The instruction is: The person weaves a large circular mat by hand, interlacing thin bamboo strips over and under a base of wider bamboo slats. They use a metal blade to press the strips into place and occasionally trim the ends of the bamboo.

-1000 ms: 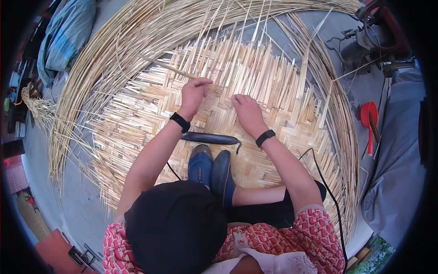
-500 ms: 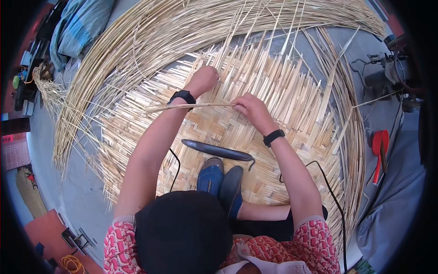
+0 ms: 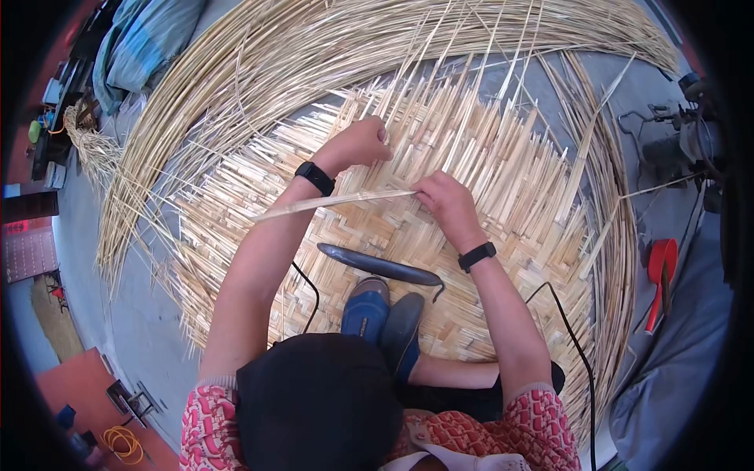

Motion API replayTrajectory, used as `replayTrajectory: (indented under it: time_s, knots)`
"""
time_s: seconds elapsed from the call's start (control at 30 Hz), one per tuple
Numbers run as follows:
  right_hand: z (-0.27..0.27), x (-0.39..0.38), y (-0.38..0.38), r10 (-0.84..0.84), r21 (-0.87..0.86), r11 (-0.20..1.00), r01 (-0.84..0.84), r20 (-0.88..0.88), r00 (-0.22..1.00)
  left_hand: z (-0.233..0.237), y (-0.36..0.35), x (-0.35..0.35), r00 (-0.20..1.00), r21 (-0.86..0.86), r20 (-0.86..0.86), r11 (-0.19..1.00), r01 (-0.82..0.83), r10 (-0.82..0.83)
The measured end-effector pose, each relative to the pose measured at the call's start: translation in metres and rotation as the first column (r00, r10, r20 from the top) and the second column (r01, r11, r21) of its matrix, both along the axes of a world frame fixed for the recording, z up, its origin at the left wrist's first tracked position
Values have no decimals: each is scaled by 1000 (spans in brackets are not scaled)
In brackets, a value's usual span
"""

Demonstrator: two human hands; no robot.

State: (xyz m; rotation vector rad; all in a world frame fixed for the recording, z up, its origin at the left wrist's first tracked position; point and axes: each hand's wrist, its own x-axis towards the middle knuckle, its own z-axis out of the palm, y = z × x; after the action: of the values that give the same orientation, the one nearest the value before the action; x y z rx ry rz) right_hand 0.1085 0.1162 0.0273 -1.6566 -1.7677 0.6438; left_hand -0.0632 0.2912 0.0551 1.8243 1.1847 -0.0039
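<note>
My right hand pinches the end of a flat split-reed strip. The strip reaches left across my left forearm. Ahead and to the left, my left hand is closed above the upright strip ends of a woven reed mat; what its fingers hold is hidden. The mat shows a tight diagonal weave in the middle and loose ends fanning outward. On it, in front of my blue shoes, lies a dark, smooth curved tool with a small hook at its right end.
Long reed bundles curve around the mat's far side, with another bundle on the right. A red tape roll lies at far right, near metal equipment. A black cord crosses the mat's right part.
The view has shifted slightly. My right hand still holds the strip, which now shows its broad face and slants more. My left hand has turned a little, its fingers still curled.
</note>
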Motion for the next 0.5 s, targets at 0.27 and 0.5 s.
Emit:
replayTrajectory:
  time_s: [0.27, 0.5]
  knots:
    - [-5, -20, -4, -337, 13, 937, 350, -245, 909, -13, 1, -9, 954, -266, 299, 957, 116, -32]
    - [-16, -31, -1, -571, -323, 813, 485, -605, 554, -28, -10, 8, 986, -139, 147, 986, 93, -73]
